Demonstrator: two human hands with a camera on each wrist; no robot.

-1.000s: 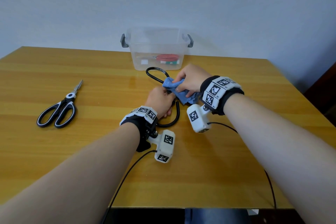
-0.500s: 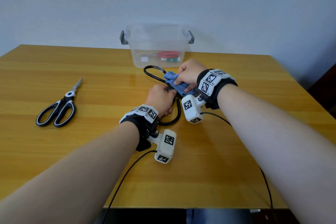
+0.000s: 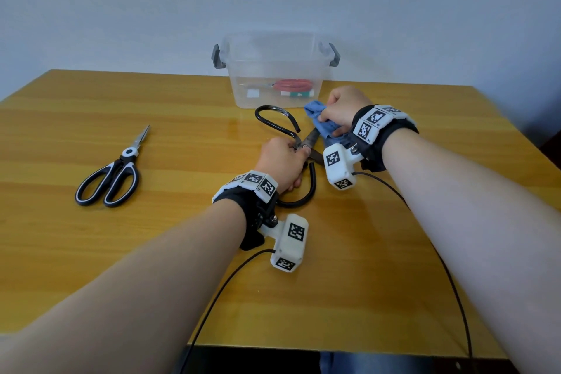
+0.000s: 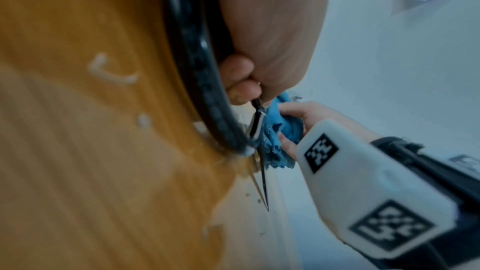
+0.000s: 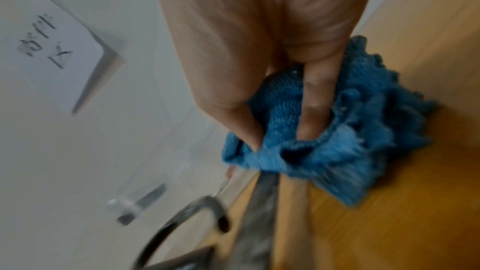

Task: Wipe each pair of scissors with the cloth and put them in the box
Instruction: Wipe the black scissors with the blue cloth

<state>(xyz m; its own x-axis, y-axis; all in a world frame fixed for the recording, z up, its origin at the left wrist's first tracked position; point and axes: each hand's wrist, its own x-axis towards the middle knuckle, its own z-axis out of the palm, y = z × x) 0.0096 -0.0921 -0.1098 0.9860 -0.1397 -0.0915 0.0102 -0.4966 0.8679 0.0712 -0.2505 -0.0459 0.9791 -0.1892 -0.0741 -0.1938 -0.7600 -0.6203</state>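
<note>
Three pairs of scissors total: red-handled scissors [image 3: 292, 85] inside the one clear plastic box [image 3: 274, 70], black-and-white-handled scissors [image 3: 113, 174] lying off to the left on the wooden table [image 3: 121, 252], and big old black loop-handled scissors [image 3: 303, 149] gripped near the pivot by the left hand [image 3: 280, 164]. The right hand [image 3: 343, 112] has the single crumpled blue cloth [image 3: 321, 124] bunched in its fingers around one dark blade. Only the left wrist view shows the second blade's bare tip sticking out past the cloth.

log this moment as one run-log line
step: wiping blade | left hand: holds black-loop scissors at pivot | right hand: grips blue cloth on blade | box: red scissors inside | black-white scissors: untouched
</note>
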